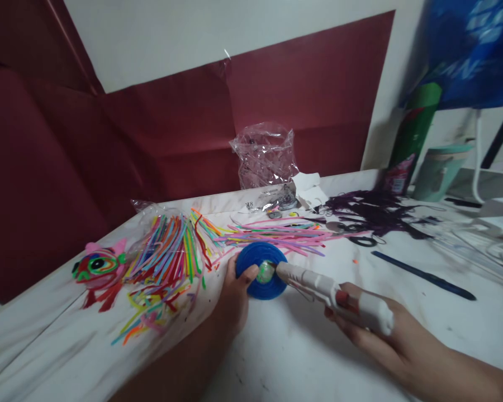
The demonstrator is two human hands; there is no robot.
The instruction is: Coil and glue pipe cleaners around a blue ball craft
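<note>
My left hand [233, 296] grips a round blue pipe-cleaner disc [261, 270] by its near-left edge, thumb on its face. A small shiny greenish bead [265, 272] sits at the disc's middle. My right hand [371, 329] is closed round a white glue gun [333, 293], whose nozzle touches the bead. Left of the disc lies a heap of colourful pipe cleaners [171, 257].
A pink and red pipe-cleaner animal figure [99, 271] stands at the table's left edge. Pink pipe cleaners [289, 233], a clear plastic bag [266, 156], purple strands [373, 212], a blue pen [423, 276], a green can [408, 142] and a teal cup [438, 173] lie further back.
</note>
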